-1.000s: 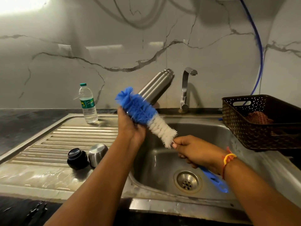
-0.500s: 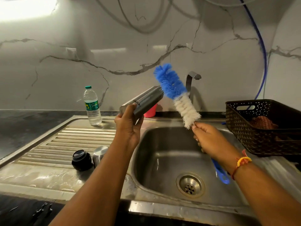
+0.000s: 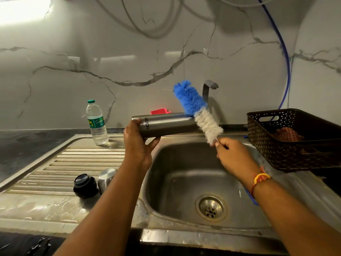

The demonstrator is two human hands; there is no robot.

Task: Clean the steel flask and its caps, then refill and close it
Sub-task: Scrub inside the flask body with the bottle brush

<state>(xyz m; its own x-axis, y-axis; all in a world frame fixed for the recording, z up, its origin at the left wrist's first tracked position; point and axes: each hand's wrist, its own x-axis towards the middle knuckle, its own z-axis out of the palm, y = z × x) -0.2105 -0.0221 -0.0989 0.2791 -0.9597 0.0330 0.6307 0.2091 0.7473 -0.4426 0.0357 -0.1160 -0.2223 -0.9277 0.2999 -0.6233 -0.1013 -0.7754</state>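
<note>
Head view: a person is holding a flask (image 3: 166,124) and a brush (image 3: 197,109) above the sink (image 3: 175,182).
The left hand (image 3: 137,143) is grasping the flask's base end, holding it nearly level over the sink's back edge with the mouth pointing right. The right hand (image 3: 234,154) is pinching the brush's stem just below the bristles, and the brush is slanting up across the mouth end, outside it. Two caps (image 3: 84,184) are sitting side by side on the drainboard (image 3: 73,163), near its front edge beside the basin. The inside scrub seems to be the step in hand. Doing it well probably means lining the blue tip with the mouth, gripping farther down the handle for reach, and twisting while pushing toward the bottom.
</note>
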